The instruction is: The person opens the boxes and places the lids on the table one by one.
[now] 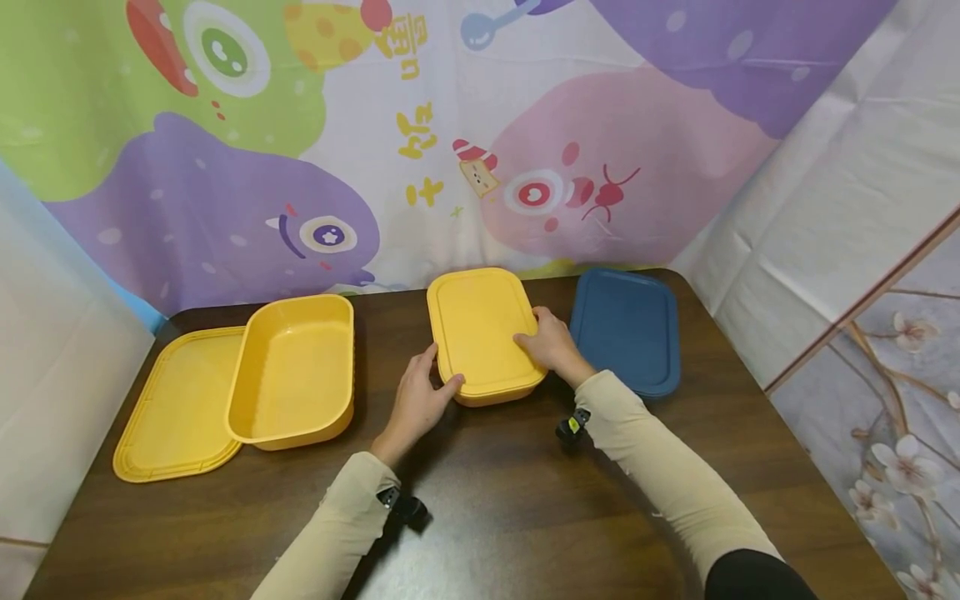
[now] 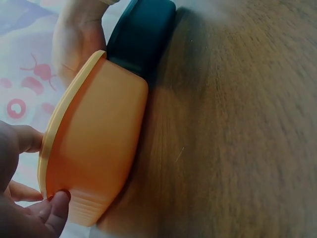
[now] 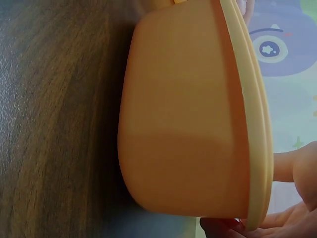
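Note:
A yellow food container with its yellow lid on (image 1: 483, 333) sits near the back middle of the table. My left hand (image 1: 420, 402) grips its near left corner, thumb on the lid's edge and fingers at the side. On the right side my right hand (image 1: 552, 340) holds the rim, its thumb lying over the lid. In the left wrist view, fingers (image 2: 58, 208) touch the container wall (image 2: 99, 134) just under the rim. The right wrist view shows the lid's rim (image 3: 255, 124) along the wall, with the right hand (image 3: 297, 193) around the corner.
To the right stands a blue lidded container (image 1: 628, 329). On the left, a yellow container without a lid (image 1: 296, 367) partly overlaps a loose yellow lid (image 1: 176, 408). A patterned cloth (image 1: 420, 233) hangs behind the dark wooden table (image 1: 510, 500).

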### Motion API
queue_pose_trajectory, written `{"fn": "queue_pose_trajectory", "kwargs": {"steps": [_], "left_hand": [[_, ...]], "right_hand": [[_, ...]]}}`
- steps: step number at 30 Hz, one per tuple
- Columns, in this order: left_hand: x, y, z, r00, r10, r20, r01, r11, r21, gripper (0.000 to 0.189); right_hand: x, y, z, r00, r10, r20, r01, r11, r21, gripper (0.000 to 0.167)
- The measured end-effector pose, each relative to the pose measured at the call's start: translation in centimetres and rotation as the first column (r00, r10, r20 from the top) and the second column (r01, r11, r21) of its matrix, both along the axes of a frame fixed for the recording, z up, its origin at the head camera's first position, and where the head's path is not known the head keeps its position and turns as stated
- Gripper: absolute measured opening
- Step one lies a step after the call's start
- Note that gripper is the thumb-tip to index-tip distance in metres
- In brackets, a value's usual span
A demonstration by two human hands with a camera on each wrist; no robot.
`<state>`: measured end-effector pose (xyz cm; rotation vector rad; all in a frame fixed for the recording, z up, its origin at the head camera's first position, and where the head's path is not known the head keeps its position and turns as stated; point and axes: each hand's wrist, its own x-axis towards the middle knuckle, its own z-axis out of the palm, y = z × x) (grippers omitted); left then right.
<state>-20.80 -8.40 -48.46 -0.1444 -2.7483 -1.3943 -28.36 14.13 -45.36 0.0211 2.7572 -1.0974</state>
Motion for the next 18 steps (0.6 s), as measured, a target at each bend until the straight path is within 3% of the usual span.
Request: {"fn": "queue_pose_trajectory", "kwargs": {"steps": [18], "left_hand": [[-0.16, -0.04, -0.21, 0.998, -0.005, -0.057, 0.008, 0.999, 0.049, 0.071]], "right_hand": [[0.05, -0.38, -0.10, 1.000, -0.025, -0.017, 0.025, 1.000, 0.004, 0.066]]}}
